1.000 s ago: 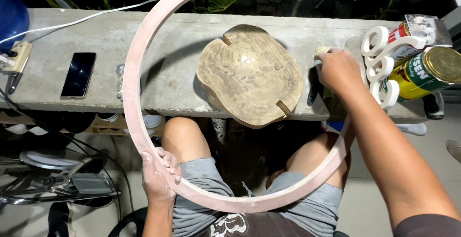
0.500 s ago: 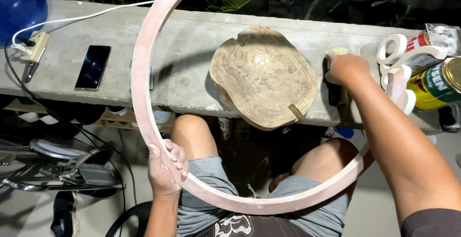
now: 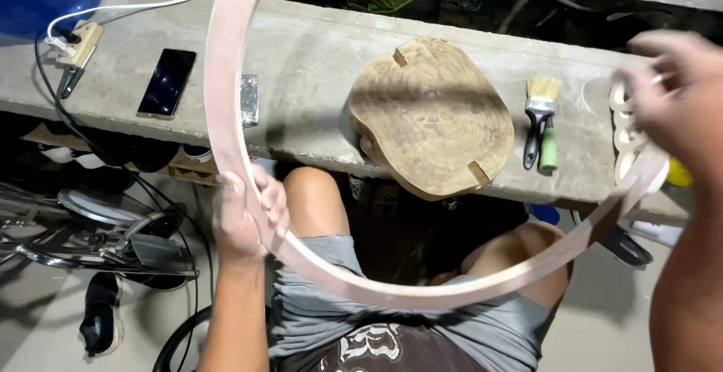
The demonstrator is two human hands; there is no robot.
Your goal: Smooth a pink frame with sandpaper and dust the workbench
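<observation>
Pink hoop (image 3: pixel 226 101), gripped by left hand (image 3: pixel 245 218), arcs before wood slab (image 3: pixel 433 112) and paintbrush (image 3: pixel 541 120); blurred right hand's (image 3: pixel 674 78) grip unclear.

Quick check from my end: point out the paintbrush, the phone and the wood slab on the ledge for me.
paintbrush (image 3: pixel 541 120), head view, on the black ferrule and handle below the bristles.
phone (image 3: pixel 167 82), head view, middle of its dark screen.
wood slab (image 3: pixel 437 116), head view, centre of its ringed top face.
</observation>
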